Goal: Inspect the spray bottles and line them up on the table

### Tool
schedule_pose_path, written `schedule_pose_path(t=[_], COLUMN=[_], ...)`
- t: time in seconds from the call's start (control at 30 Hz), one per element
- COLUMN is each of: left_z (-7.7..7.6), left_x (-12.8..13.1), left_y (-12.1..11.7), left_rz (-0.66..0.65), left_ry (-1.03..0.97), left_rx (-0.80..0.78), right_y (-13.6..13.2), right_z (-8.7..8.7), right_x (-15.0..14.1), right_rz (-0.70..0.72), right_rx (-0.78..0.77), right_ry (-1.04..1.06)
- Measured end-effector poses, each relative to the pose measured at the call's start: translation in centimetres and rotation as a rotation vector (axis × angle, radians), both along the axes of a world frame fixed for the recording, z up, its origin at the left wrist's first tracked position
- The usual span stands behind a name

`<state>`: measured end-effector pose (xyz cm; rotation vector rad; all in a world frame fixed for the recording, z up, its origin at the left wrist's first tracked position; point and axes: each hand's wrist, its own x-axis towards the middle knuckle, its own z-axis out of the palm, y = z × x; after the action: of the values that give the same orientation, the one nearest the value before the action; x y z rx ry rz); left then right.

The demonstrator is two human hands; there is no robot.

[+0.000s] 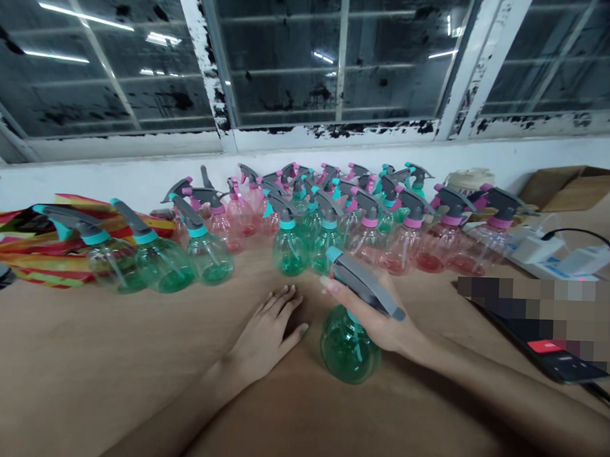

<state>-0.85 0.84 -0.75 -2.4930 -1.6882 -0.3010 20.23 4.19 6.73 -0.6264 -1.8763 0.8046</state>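
My right hand (389,325) is wrapped round the neck of a green spray bottle (350,353) with a grey and turquoise spray head (366,280). The bottle is slightly tilted, and part of its neck is hidden by my fingers. Resting palm down on the table (144,376), my left hand (269,330) has its fingers stretched out and holds nothing. It lies just left of the held bottle, apart from it. Two green spray bottles (290,251) stand behind my hands, close together. Three more green bottles (166,267) are lined up at the left.
Several pink spray bottles (407,245) crowd the back against the white wall (106,178). On the right lie a phone (555,357) with a cable and white plugs (539,250). A cardboard box (566,187) stands at the back right, a colourful bag (29,245) at the left.
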Motion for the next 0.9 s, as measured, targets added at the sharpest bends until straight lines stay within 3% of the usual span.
schedule_pose_path(t=[0.27, 0.9], left_z=[0.19, 0.03], left_x=[0.15, 0.06], left_y=[-0.08, -0.05], left_rz=[-0.003, -0.014], left_ry=[-0.007, 0.002], left_rx=[-0.004, 0.005], right_y=[0.04, 0.17], right_z=[-0.33, 0.03], right_x=[-0.02, 0.11], right_rz=[0.045, 0.058], right_rx=[-0.094, -0.031], right_ry=[0.035, 0.018])
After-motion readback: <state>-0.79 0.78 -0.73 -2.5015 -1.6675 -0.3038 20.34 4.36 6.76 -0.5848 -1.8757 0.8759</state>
